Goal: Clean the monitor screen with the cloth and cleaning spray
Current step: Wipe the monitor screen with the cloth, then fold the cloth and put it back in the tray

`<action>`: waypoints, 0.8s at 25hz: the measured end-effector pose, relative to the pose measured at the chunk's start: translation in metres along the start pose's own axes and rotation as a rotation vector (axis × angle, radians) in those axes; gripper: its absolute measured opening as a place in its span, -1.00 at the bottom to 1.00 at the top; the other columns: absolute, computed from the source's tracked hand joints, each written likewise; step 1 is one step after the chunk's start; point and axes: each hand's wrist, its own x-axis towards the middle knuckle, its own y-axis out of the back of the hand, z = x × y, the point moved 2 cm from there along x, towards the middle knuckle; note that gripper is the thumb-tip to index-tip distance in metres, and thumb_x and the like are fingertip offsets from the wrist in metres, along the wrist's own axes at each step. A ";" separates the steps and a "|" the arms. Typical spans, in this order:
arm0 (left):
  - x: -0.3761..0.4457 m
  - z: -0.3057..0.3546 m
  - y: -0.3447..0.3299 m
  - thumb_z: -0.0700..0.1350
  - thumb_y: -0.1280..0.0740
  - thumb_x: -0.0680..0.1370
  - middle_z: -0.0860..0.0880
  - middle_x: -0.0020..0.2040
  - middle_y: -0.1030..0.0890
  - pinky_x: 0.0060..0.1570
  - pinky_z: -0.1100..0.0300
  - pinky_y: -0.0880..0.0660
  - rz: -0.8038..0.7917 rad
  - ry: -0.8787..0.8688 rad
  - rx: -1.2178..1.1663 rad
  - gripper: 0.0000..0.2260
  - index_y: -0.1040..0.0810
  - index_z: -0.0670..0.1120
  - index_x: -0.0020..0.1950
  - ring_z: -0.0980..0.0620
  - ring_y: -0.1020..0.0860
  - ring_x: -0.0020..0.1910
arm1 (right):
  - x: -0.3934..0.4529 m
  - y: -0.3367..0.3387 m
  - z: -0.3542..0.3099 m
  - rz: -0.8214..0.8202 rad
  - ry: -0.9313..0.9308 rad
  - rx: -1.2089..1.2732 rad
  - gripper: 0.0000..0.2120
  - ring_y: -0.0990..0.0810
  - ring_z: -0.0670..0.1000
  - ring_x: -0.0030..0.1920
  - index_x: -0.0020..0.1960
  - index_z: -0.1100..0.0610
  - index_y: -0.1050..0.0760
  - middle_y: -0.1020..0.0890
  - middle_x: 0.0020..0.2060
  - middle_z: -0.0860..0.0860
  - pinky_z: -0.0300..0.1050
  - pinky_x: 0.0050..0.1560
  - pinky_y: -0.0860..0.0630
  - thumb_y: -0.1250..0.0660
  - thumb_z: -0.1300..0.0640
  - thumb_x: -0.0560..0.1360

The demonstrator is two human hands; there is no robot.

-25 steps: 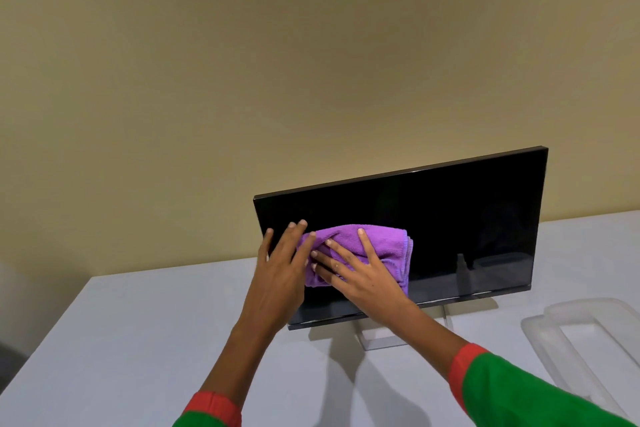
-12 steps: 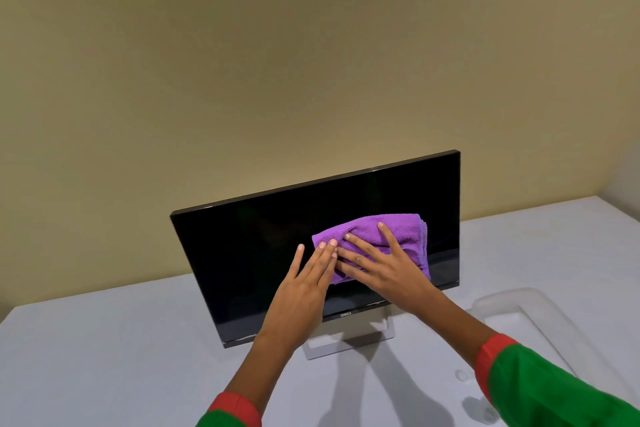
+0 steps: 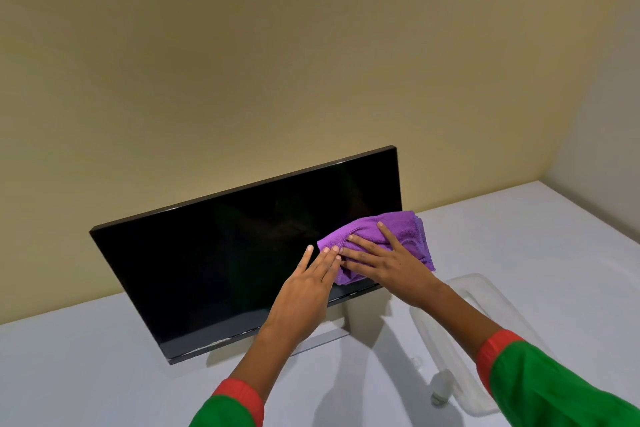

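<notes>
A black monitor [image 3: 221,263] stands on a white table, its dark screen facing me and tilted back. A folded purple cloth [image 3: 405,229] lies pressed against the screen's lower right corner, overhanging the right edge. My right hand [image 3: 388,260] is spread flat on the cloth. My left hand [image 3: 304,291] lies flat beside it, fingertips touching the cloth's left edge and the screen. A small clear object, perhaps the spray bottle [image 3: 441,386], lies on the table under my right forearm; most of it is hidden.
A clear plastic tray [image 3: 485,291] sits on the table [image 3: 86,374] to the right of the monitor's stand [image 3: 325,336]. A beige wall rises right behind the monitor, and a second wall closes the right side.
Both hands have slid the cloth to the right across the screen, from its left part to its lower right corner. The view has also turned right.
</notes>
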 end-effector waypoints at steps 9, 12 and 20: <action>0.030 0.050 -0.001 -0.14 -0.09 0.62 -0.10 0.54 -0.03 0.37 0.07 0.36 -0.068 -0.024 -0.105 -0.49 0.07 -0.13 0.51 -0.04 0.06 0.52 | -0.049 -0.014 0.029 -0.152 -0.244 0.466 -0.40 -0.17 -0.02 0.49 0.38 -0.09 -0.34 -0.34 0.44 -0.09 0.09 0.40 -0.19 -0.23 0.38 0.45; 0.046 0.069 0.004 -0.01 -0.08 0.62 -0.06 0.55 0.00 0.39 0.11 0.35 -0.056 -0.037 -0.218 -0.46 0.10 -0.09 0.51 -0.01 0.11 0.52 | -0.081 -0.010 0.051 -0.050 -0.519 0.819 -0.54 -0.56 0.07 0.16 0.23 -0.03 -0.52 -0.61 0.18 0.00 -0.09 0.13 -0.48 -0.23 0.37 0.44; 0.100 0.132 0.007 0.23 -0.41 0.33 0.11 0.53 -0.03 0.42 0.09 -0.09 -0.162 0.079 -1.130 -0.08 0.07 0.11 0.50 0.14 -0.04 0.47 | -0.189 -0.008 0.088 0.157 -1.069 1.685 -0.66 -0.61 0.07 -0.16 0.04 -0.02 -0.58 -0.65 -0.11 0.10 -0.09 -0.14 -0.55 -0.21 0.32 0.42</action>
